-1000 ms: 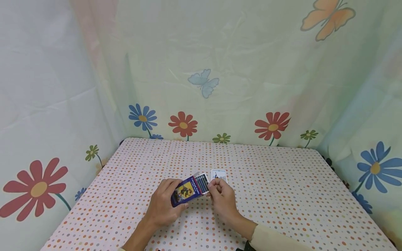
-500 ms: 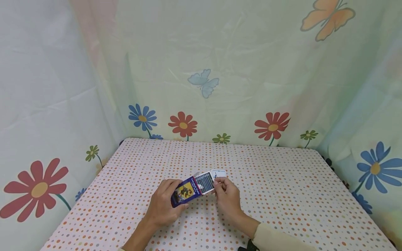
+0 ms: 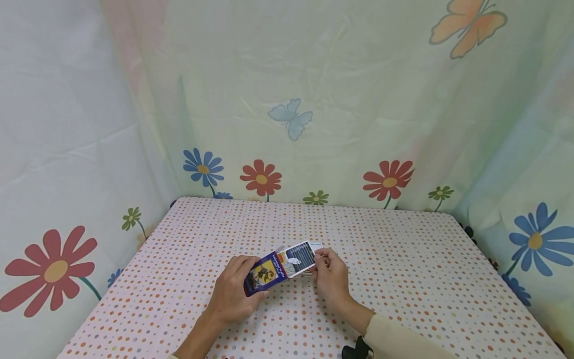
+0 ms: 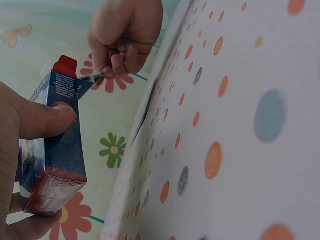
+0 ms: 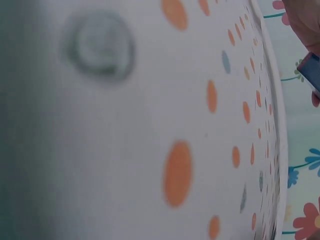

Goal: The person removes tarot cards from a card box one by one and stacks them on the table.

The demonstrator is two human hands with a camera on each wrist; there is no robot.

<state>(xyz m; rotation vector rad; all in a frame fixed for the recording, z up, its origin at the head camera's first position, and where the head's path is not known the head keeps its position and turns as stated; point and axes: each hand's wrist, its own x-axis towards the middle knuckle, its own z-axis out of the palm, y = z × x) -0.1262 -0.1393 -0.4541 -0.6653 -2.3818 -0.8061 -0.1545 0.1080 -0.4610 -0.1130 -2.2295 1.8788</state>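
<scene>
In the head view my left hand (image 3: pixel 232 293) grips a dark blue tarot card box (image 3: pixel 264 274), tilted up toward the right, with its thumb along one narrow side. A card with a dark striped picture and white border (image 3: pixel 299 259) sticks well out of the box's open end. My right hand (image 3: pixel 333 280) pinches the outer end of that card. Behind it, another card (image 3: pixel 317 245) lies on the table, mostly hidden. The left wrist view shows the box (image 4: pixel 65 120) with a red flap (image 4: pixel 65 66) raised. The right wrist view catches only the box's corner (image 5: pixel 311 72).
A table with a dotted cloth (image 3: pixel 385 259) lies beneath both hands. Curtains printed with flowers and butterflies (image 3: pixel 341 124) enclose its back and sides. A dark object (image 3: pixel 356 349) sits by the right forearm at the bottom edge.
The right hand has moved right and slightly away from the box, drawing the card further out. More of the card's picture shows, and it now covers most of the card on the table.
</scene>
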